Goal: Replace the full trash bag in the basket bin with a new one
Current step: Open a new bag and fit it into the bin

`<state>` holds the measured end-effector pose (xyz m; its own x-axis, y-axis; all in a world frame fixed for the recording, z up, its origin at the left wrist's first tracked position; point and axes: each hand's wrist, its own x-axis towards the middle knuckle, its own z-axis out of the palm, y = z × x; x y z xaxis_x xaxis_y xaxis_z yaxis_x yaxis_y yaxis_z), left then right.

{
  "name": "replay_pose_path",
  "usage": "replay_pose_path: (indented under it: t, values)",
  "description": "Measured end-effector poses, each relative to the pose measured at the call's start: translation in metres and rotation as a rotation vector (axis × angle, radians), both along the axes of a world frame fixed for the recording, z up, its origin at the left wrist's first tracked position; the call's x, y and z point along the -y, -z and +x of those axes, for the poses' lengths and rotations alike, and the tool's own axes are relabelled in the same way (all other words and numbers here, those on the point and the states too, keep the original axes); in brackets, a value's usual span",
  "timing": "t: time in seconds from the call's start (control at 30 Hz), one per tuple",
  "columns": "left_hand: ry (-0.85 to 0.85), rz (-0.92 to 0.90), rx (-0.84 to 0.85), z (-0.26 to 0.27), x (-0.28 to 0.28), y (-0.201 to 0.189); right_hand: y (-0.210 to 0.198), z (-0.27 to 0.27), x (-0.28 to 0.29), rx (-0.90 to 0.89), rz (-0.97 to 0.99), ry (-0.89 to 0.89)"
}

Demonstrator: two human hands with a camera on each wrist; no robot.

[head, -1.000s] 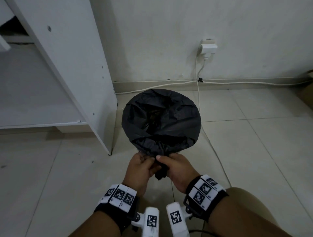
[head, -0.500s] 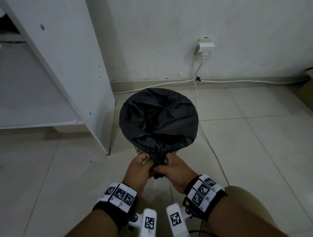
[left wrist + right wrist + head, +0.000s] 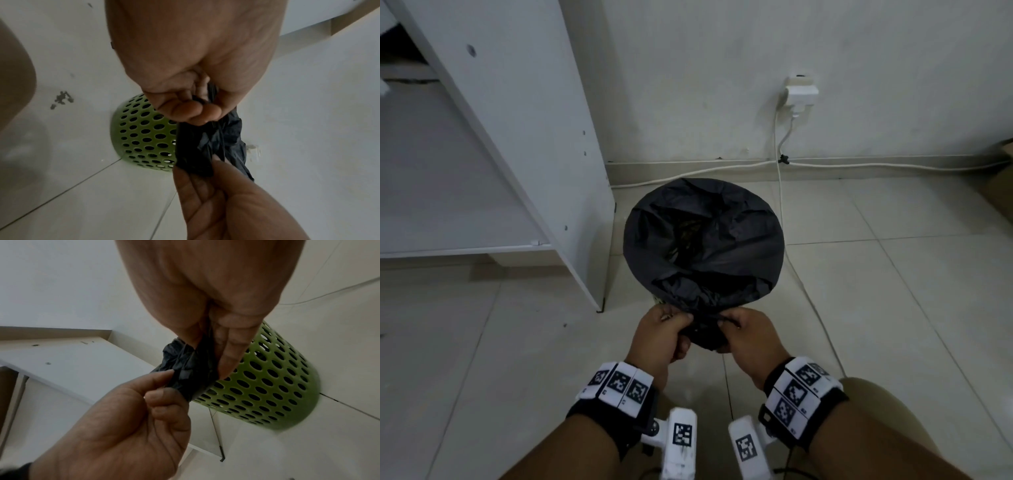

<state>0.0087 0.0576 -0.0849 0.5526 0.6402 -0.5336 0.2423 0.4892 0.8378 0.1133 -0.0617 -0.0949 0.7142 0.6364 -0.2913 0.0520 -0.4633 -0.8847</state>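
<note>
Trash bag: the black trash bag (image 3: 703, 240) sits in the basket bin, its mouth folded out over the rim and open, with dark rubbish showing inside. Its near edge is gathered into a bunch just past the fingertips of both hands; that bunching is likely a tie or a tuck that keeps the film snug on the rim.

Basket bin: the green perforated basket bin (image 3: 273, 382) stands upright on the floor, directly beyond the fingers and lower than them. From the head view the bag covers nearly all of it.

Left hand: the left hand (image 3: 659, 337) has its fingers (image 3: 185, 113) curled and pressed together, pinching a strand of the black film against the thumb. It appears to anchor one side of the bunch.

Right hand: the right hand (image 3: 748, 337) pinches the other side, thumb and fingers (image 3: 230, 353) closed on the film, so the bunch lies stretched between the two sets of fingertips.

Step in hand: probably loosening the gathered edge so the full bag can come off the rim. No new bag is in view.

Floor: pale tile floor (image 3: 893, 308) under everything, well below the fingers.

Shelf unit: a white shelf unit (image 3: 517, 137) stands to the left of the fingers and beyond them, just beside the bin.

Cable: a white cable (image 3: 779, 178) runs down the wall from a plug and past the bin on the right-hand side, clear of the fingers.
</note>
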Motion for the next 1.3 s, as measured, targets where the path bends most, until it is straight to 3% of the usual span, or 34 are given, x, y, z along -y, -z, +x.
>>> replay_pose_path:
  t: [0.1, 0.23, 0.37, 0.5, 0.6, 0.7, 0.87, 0.97, 1.07, 1.2, 1.3]
  values:
    - [0.105, 0.089, -0.029, 0.003, -0.008, -0.002, 0.000, 0.002, 0.006, -0.110, -0.026, 0.089]
    - [0.238, 0.347, -0.195, 0.003, -0.021, 0.006, 0.004, 0.001, 0.002, -0.350, 0.041, 0.318]
    - [0.233, 0.502, -0.299, 0.005, -0.022, 0.015, 0.007, 0.006, -0.010, -0.484, 0.069, 0.449]
    - [0.127, 0.449, -0.285, 0.005, -0.030, 0.020, 0.004, 0.005, -0.016, -0.441, 0.098, 0.471]
    - [0.068, 0.270, -0.227, 0.004, -0.030, 0.019, 0.002, 0.004, -0.012, -0.360, 0.153, 0.461]
    - [0.001, 0.057, -0.105, 0.002, -0.029, 0.021, 0.004, -0.001, 0.001, -0.243, 0.160, 0.309]
    - [-0.068, -0.110, 0.056, -0.003, -0.018, 0.023, 0.014, -0.004, 0.014, -0.053, 0.013, 0.100]
    - [-0.083, -0.215, 0.137, -0.008, -0.011, 0.021, 0.014, -0.007, 0.009, -0.096, -0.021, 0.094]
    - [-0.043, -0.260, 0.170, -0.011, 0.002, 0.015, 0.012, -0.009, 0.000, -0.280, 0.007, 0.103]
    - [0.049, -0.158, 0.123, -0.010, 0.009, 0.017, 0.012, -0.014, -0.015, -0.473, 0.101, 0.169]
    - [0.132, 0.000, 0.087, -0.007, 0.015, 0.016, 0.010, -0.016, -0.023, -0.518, 0.175, 0.098]
